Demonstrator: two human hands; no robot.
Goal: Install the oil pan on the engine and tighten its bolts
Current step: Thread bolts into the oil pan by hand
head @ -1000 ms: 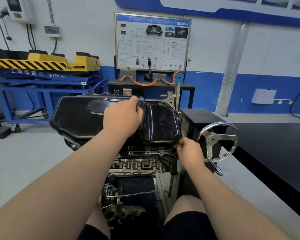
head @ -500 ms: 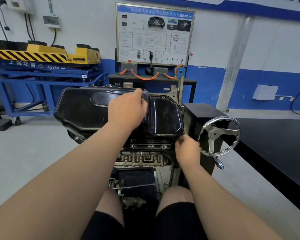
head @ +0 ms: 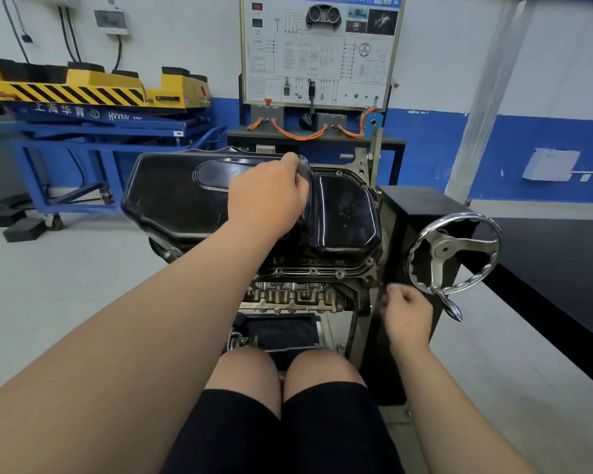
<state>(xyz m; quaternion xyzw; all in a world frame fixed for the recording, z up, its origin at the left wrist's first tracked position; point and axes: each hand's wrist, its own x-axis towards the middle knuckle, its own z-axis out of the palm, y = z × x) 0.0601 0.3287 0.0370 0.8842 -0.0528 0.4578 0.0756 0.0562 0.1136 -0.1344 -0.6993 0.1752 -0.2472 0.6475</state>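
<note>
Right hand (head: 406, 314) dropped off the oil pan (head: 185, 196), lower right; we cannot tell its grasp. Left hand (head: 266, 200) grips oil pan.

Both bare arms reach forward. The left hand (head: 266, 196), knuckles up, curls its fingers over a ridge of the oil pan (head: 172, 193). The right hand (head: 406, 316) sits lower and nearer, back to the camera, fingers curled, thumb and forefinger close together; whether they pinch anything is unclear.

Glossy black oil pan (head: 185, 196), atop upturned engine (head: 298, 292)
</note>
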